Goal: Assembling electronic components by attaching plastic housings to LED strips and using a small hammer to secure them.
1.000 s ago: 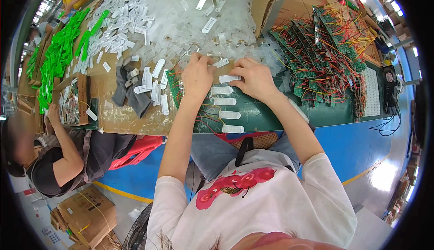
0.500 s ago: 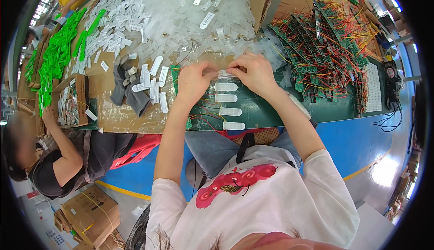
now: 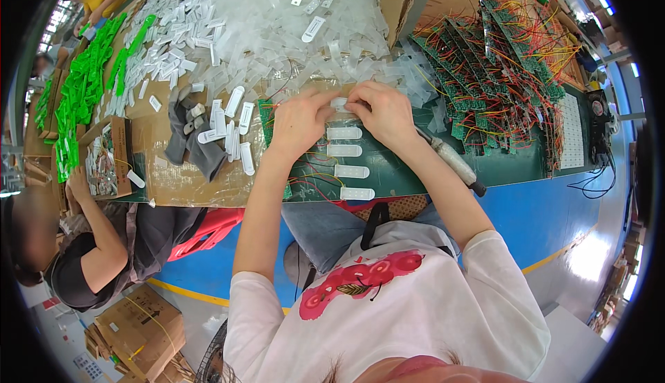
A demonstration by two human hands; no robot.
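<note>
My left hand (image 3: 299,121) and my right hand (image 3: 382,111) face each other over the near part of the bench. Both sets of fingers are closed in a pinch on the ends of a small white plastic plate (image 3: 339,104), which they partly hide. Directly below it, several white round-ended plates (image 3: 344,150) lie in a column on the green mat. Thin red and yellow wires run from these plates toward a green circuit board strip (image 3: 267,118), partly covered by my left hand and forearm. Beside my right forearm lies a pale cylindrical tool (image 3: 454,161) with a black end.
Loose white plates (image 3: 235,100) and grey gloves (image 3: 197,137) lie to the left. Beyond my hands spreads a heap of translucent strips (image 3: 312,16). Wired circuit boards (image 3: 485,71) are piled at right. At far left, a co-worker's hand (image 3: 76,182) is near green strips (image 3: 86,71) and a parts box (image 3: 128,158).
My right hand has shifted slightly left, and its forearm now uncovers more of the cylindrical tool. The white plate between my fingers shows more clearly. The column of plates looks unchanged.
</note>
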